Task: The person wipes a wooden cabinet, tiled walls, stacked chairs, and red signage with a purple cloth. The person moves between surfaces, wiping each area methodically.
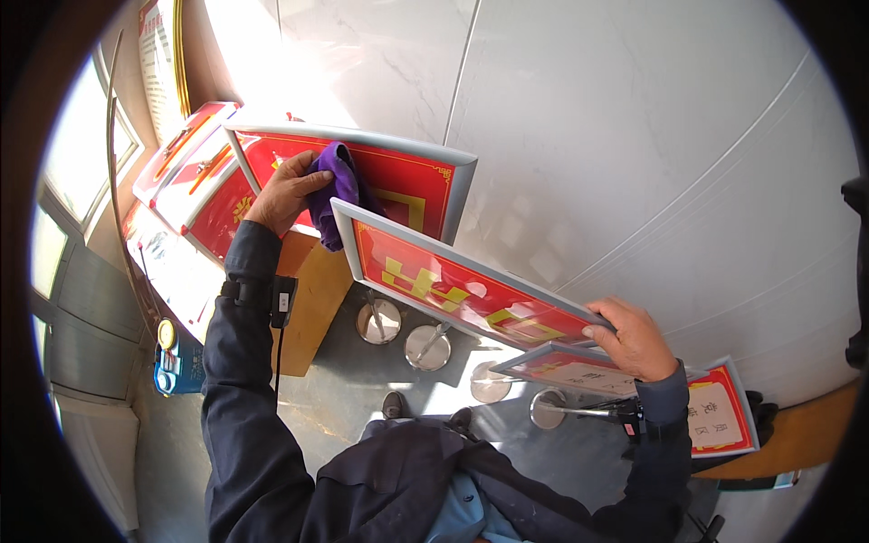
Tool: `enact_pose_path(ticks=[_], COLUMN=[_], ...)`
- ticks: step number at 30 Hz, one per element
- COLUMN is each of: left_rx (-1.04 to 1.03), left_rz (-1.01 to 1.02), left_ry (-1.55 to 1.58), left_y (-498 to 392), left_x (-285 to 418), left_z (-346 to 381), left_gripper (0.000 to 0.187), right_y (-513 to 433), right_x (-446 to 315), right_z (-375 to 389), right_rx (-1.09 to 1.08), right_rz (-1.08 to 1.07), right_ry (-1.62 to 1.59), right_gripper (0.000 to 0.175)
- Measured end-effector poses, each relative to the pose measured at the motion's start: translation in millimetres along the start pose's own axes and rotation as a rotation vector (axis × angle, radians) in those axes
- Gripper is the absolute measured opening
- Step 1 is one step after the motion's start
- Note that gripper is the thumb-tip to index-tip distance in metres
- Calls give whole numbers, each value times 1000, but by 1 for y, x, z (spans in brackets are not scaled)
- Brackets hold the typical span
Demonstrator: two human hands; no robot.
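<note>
My left hand (284, 191) grips a bunched purple cloth (333, 178), which lies against the front of a red sign in a grey metal frame (400, 151). Part of that sign is hidden by the cloth and by a second framed sign (468, 275) nearer to me. This nearer sign is red with yellow characters and leans at a slant. Around its right end close the fingers and thumb of my right hand (635, 339). Below that hand another framed sign (570, 370) with a pale panel is partly covered by my wrist.
Round metal stand bases (426, 347) rest on the floor before my shoes. To the left are a wooden tabletop (316, 305), red-and-white boxes (210, 166) and a blue jug (183, 370). A red-bordered sign (713, 410) stands at right. A pale wall (611, 136) rises behind.
</note>
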State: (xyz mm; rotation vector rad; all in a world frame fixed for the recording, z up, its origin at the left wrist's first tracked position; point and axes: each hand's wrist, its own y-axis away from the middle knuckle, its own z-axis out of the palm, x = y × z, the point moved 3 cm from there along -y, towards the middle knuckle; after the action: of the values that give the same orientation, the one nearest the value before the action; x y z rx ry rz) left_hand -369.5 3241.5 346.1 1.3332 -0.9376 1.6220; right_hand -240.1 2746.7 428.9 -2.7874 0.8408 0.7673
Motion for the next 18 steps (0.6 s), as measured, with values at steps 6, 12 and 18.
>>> enact_pose_path(ticks=[6, 12, 18], left_rx=[-154, -267, 145], left_rz=[116, 132, 580], left_ry=[-413, -902, -950], left_y=[2, 3, -40], left_x=[87, 103, 145], left_z=[62, 168, 238], left_gripper=[20, 14, 25], right_y=[1, 13, 54], right_x=[12, 20, 34], right_z=[0, -3, -26], right_rx=[18, 145, 345], right_rz=[-109, -217, -223], right_ry=[43, 91, 136], right_gripper=[28, 37, 41])
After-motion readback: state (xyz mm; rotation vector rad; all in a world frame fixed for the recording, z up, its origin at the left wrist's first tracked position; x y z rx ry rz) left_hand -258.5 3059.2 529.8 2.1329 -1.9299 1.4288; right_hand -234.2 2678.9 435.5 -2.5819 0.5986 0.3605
